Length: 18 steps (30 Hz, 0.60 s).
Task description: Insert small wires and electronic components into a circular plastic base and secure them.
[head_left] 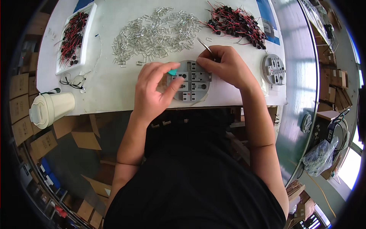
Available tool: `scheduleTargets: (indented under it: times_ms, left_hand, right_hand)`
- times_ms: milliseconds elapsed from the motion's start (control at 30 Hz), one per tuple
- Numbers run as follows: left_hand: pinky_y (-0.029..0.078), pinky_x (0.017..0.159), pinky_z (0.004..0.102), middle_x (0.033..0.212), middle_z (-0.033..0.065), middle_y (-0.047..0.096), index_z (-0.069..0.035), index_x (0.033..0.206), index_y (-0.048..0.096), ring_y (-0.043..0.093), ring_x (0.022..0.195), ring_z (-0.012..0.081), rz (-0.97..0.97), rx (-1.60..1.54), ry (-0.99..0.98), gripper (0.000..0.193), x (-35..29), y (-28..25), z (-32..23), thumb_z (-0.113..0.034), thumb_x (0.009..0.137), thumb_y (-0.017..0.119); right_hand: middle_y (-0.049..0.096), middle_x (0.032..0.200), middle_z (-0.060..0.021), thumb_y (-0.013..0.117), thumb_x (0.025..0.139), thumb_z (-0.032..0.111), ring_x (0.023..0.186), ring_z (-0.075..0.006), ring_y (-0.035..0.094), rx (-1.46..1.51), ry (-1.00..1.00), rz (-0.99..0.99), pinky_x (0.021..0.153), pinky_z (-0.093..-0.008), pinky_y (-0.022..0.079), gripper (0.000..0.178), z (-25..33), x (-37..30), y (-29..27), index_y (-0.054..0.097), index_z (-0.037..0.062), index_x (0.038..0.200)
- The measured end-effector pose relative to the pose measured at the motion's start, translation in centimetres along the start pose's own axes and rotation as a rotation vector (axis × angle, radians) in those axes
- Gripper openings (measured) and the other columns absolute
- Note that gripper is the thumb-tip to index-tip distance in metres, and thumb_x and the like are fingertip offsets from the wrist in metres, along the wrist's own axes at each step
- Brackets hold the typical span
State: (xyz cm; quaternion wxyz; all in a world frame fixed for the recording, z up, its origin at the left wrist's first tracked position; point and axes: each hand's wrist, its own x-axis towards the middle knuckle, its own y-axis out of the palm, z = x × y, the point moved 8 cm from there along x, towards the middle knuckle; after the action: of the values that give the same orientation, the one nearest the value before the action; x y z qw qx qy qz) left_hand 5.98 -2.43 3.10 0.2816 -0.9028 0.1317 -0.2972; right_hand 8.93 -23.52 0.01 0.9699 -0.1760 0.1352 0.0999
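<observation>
Your disc (200, 94) rests on the worktop (114, 87) close to its near edge, between your hands, so a careless push toward yourself could slide it partly over. Your left hand (150, 89) hangs over the disc's left side, thumb and index apart; a teal bit (172, 71) shows beside them, and whether it is held or worn I cannot tell. If loose, it could drop among the blocks (187, 96) on the disc. Your right hand (228, 65) has its fingers clamped on a slim metal tool (204, 45), tip pointing away toward the clips (156, 36); a slack pinch could let it twist or slip. The clips lie heaped and loose, so a sweeping reach could scatter them, and the wired parts (238, 24) beyond could snag that tip.
</observation>
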Motion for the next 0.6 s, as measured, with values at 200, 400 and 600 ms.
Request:
scheduleTargets:
  times_ms: [200,400,600]
  left_hand:
    - [0.055,0.084,0.0334,0.100,0.0108,0.074,-0.002,0.127,0.070,0.070,0.089,0.0210,-0.078,-0.194,-0.162,0.035,1.2,0.0,-0.4,-0.006,0.093,0.081]
    - [0.055,0.078,0.0353,0.095,0.0081,0.073,-0.004,0.121,0.071,0.067,0.085,0.0227,-0.054,-0.027,-0.108,0.031,1.3,1.9,0.2,-0.007,0.092,0.081]
    - [0.054,0.076,0.0384,0.092,0.0066,0.072,-0.005,0.118,0.072,0.066,0.084,0.0253,-0.089,-0.004,-0.090,0.029,1.3,1.9,0.1,-0.007,0.090,0.082]
  right_hand:
    - [0.075,0.082,-0.0084,0.079,0.091,0.025,0.073,-0.0112,0.065,0.003,-0.035,-0.022,0.070,-0.0312,0.055,0.031,0.0,-0.1,-0.2,0.077,-0.0053,0.099]
    - [0.070,0.080,0.0005,0.079,0.091,0.017,0.074,-0.0048,0.059,-0.073,-0.008,0.010,0.068,-0.0250,0.050,0.020,0.4,-0.3,0.8,0.075,-0.0026,0.095]
    - [0.072,0.078,-0.0052,0.078,0.086,0.019,0.071,-0.0097,0.063,-0.102,0.001,0.031,0.068,-0.0287,0.052,0.024,0.6,-0.5,0.9,0.076,-0.0035,0.093]
